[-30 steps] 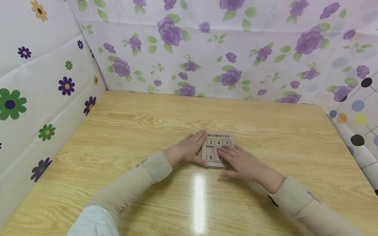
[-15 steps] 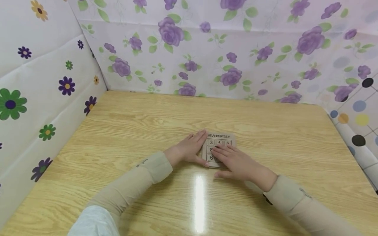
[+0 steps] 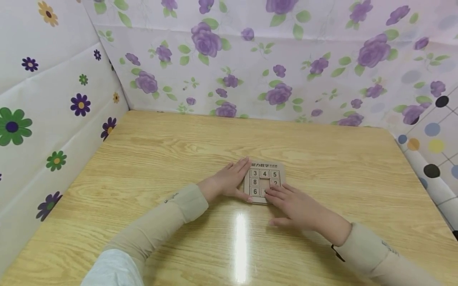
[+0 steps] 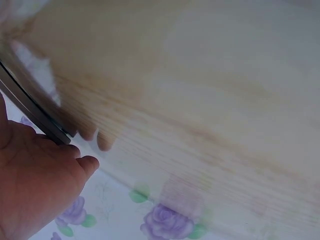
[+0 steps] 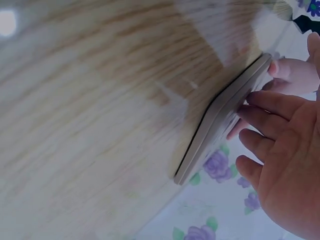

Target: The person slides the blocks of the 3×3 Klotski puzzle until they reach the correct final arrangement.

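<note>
A sliding number puzzle, a flat wooden board with square numbered tiles, lies on the table. The tiles 3, 4, 5, 8 and 6 are readable; the gap is in the centre cell. My left hand holds the board's left side, its thumb at the near-left corner and its fingers along the left edge. My right hand rests extended fingertips on the lower-right tiles, hiding part of them. In the right wrist view the board appears edge-on, with the right fingertips against its face.
The wooden table stretches around the board, with a bright light reflection in front. A flowered cloth hangs behind. Patterned sheets stand at the left and right sides.
The right hand first slid left, and tile 8 went from the centre cell to the left one. It then moved back right, toward the near side, leaving the centre gap showing. The left hand stayed put.
</note>
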A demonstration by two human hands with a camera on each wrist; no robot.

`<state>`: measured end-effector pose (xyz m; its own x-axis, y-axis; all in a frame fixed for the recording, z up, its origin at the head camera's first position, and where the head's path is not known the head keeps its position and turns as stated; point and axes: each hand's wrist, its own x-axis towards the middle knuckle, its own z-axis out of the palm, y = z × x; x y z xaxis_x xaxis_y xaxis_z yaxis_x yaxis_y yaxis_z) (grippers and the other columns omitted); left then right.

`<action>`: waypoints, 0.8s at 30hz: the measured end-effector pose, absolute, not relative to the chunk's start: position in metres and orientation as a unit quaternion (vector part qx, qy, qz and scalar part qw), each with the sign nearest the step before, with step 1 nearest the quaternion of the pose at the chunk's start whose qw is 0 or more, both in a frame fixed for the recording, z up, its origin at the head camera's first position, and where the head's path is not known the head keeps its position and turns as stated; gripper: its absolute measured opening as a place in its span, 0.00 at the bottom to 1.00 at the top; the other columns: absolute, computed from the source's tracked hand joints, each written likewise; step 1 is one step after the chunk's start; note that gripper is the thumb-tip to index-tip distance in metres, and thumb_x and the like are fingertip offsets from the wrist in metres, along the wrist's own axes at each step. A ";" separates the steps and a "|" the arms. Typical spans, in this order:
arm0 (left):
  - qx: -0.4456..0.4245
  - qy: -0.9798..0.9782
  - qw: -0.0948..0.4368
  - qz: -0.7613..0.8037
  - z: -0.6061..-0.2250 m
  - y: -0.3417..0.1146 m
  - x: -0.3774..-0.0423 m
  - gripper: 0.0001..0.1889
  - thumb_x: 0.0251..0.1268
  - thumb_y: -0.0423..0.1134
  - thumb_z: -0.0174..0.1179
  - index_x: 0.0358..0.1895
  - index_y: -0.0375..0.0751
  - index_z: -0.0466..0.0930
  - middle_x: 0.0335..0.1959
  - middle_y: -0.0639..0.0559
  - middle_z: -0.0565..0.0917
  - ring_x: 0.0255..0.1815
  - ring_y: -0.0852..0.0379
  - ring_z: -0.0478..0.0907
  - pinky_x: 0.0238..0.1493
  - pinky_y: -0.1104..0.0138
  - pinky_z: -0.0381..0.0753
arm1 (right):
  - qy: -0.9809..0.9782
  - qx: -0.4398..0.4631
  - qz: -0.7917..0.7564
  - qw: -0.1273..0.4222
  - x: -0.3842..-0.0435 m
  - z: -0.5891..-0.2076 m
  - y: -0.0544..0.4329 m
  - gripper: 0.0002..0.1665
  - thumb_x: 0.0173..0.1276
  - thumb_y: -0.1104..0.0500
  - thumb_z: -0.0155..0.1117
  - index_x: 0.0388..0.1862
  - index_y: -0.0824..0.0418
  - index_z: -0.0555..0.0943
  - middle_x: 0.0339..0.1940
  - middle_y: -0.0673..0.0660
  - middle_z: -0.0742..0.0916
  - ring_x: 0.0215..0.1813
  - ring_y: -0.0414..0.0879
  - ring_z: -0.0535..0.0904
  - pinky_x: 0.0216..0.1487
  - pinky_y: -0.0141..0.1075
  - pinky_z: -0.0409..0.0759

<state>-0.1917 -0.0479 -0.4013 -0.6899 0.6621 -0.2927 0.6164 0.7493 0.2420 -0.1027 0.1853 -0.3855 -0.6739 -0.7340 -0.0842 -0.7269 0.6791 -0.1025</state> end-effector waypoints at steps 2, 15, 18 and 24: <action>0.348 0.917 0.184 0.061 -0.402 -0.048 -0.192 0.64 0.48 0.73 0.58 0.76 0.38 0.31 0.78 0.44 0.32 0.78 0.51 0.31 0.77 0.57 0.37 | 0.915 -0.400 -0.031 0.056 -0.104 -0.387 0.186 0.43 0.66 0.38 0.55 0.66 0.70 0.69 0.69 0.65 0.72 0.72 0.61 0.63 0.73 0.55 0.58; 0.350 0.916 0.183 0.063 -0.405 -0.048 -0.192 0.64 0.48 0.73 0.58 0.76 0.38 0.30 0.78 0.44 0.32 0.78 0.51 0.31 0.77 0.56 0.36 | 0.916 -0.401 -0.025 0.018 -0.125 -0.394 0.187 0.42 0.65 0.39 0.58 0.66 0.69 0.70 0.69 0.64 0.72 0.71 0.60 0.64 0.72 0.56 0.59; 0.351 0.917 0.180 0.060 -0.404 -0.048 -0.192 0.64 0.48 0.73 0.58 0.76 0.37 0.31 0.78 0.44 0.32 0.78 0.51 0.31 0.77 0.56 0.37 | 0.915 -0.401 -0.022 0.027 -0.122 -0.392 0.183 0.44 0.65 0.38 0.57 0.67 0.69 0.68 0.70 0.64 0.71 0.72 0.60 0.62 0.73 0.56 0.58; 0.350 0.918 0.181 0.055 -0.403 -0.049 -0.192 0.64 0.48 0.73 0.57 0.76 0.37 0.31 0.78 0.44 0.32 0.78 0.50 0.32 0.77 0.56 0.37 | 0.905 -0.422 -0.028 0.044 -0.111 -0.389 0.170 0.46 0.64 0.35 0.55 0.70 0.67 0.65 0.72 0.62 0.68 0.74 0.58 0.59 0.74 0.54 0.55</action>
<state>-0.1922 -0.0488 -0.4028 -0.6902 0.6615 -0.2932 0.6215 0.7495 0.2279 -0.1107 0.1698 -0.3889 -0.6403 -0.7661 -0.0559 -0.7611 0.6426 -0.0882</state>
